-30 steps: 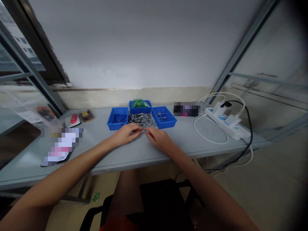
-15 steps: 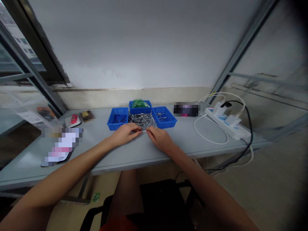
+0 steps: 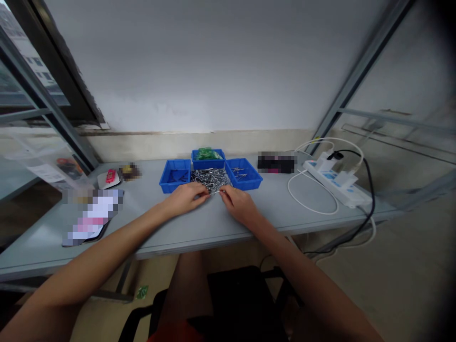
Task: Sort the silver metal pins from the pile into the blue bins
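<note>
Between my two hands runs a thin, light metal pin-like piece (image 3: 214, 193), too small to identify further. My left hand (image 3: 187, 196) pinches its left end with thumb and fingers. Its right end sits in the closed fingertips of my right hand (image 3: 238, 202). Just beyond the fingers lies a heap of loose silver metal pieces (image 3: 211, 177). A blue bin (image 3: 166, 183) with dark thin items stands left of the heap. Another blue bin (image 3: 252, 183) on the right holds a few thin metal pieces. Behind the heap, a third blue bin (image 3: 208, 163) contains green plastic packets (image 3: 208, 153).
On the grey table (image 3: 210, 228), a phone (image 3: 93, 216) and a white object with a red item (image 3: 110, 177) lie left. To the right are a dark blurred object (image 3: 277, 163), a white power strip (image 3: 337, 184) and looping cables. A wall stands behind.
My right hand has shifted slightly right, away from the left, so more of the thin metal piece shows between them. The bins and heap stay in place.
</note>
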Motion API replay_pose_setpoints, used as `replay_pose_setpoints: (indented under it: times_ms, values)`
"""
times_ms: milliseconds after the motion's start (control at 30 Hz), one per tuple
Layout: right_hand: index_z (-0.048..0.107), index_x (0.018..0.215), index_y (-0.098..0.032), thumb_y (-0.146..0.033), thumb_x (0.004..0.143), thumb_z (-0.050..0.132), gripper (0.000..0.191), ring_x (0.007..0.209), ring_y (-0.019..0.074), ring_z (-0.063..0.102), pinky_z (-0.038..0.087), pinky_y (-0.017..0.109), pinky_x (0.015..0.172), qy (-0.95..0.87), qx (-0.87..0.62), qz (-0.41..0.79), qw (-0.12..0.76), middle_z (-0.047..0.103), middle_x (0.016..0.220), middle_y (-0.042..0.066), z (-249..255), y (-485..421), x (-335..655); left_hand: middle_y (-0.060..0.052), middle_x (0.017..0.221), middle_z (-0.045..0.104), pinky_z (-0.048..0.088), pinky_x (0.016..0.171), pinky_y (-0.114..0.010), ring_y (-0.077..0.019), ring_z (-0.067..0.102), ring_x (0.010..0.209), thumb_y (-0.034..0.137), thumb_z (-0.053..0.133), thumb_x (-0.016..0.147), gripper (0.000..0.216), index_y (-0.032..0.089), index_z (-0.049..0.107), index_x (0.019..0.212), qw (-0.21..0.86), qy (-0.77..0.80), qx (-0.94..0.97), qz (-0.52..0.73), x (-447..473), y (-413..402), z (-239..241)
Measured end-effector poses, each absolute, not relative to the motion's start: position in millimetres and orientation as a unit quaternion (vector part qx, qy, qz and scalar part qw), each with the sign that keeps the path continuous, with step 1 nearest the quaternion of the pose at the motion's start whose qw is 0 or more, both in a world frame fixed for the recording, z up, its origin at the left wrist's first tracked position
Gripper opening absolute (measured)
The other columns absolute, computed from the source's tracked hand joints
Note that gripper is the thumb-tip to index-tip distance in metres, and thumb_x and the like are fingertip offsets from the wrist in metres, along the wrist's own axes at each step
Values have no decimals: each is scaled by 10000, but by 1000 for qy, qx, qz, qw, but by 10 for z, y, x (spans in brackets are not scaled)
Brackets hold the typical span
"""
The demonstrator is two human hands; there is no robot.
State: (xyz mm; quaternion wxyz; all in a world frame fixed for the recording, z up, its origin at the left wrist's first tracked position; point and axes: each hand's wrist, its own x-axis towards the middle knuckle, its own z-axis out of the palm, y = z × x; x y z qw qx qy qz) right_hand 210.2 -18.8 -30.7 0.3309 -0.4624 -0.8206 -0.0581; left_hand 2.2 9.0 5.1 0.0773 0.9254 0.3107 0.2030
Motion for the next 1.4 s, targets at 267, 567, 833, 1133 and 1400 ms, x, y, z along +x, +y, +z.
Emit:
replay_pose_setpoints:
  times_ms: [267,567,833,1133,1400]
  values:
    - [558,1015,-181,-240,927,355,229,785,154,610,412,252,685,-851,-441,-46,283,668,866,53,-348,-166,2079,-12,704,616,389,598,-226,-113,539,628,303,478,841,205,161,623,811,163,297,930,145,28,117,-37]
    - [564,990,-173,-247,927,364,222,807,166,614,411,252,696,-825,-477,-59,297,671,865,65,-332,-156,2099,-3,719,605,386,599,-229,-109,525,633,252,487,823,146,169,606,832,163,328,911,189,16,121,-16]
    - [563,965,-169,-241,924,368,212,754,153,605,400,242,663,-846,-459,-42,268,661,816,59,-335,-161,2088,-27,759,606,416,635,-244,-116,528,689,308,486,849,197,164,618,864,166,308,889,294,48,97,36]
    - [559,934,-170,-234,917,380,190,749,150,597,407,248,670,-876,-416,-26,241,650,803,52,-291,-225,2061,-38,846,623,439,687,-250,-125,554,767,291,470,850,189,170,608,895,173,280,900,285,59,58,8]
    - [521,1097,-176,-256,920,374,243,845,162,612,440,273,737,-863,-406,-16,299,658,950,64,-300,-210,2082,-2,761,618,430,638,-218,-104,562,689,243,457,832,108,164,521,868,247,310,882,256,47,57,9]
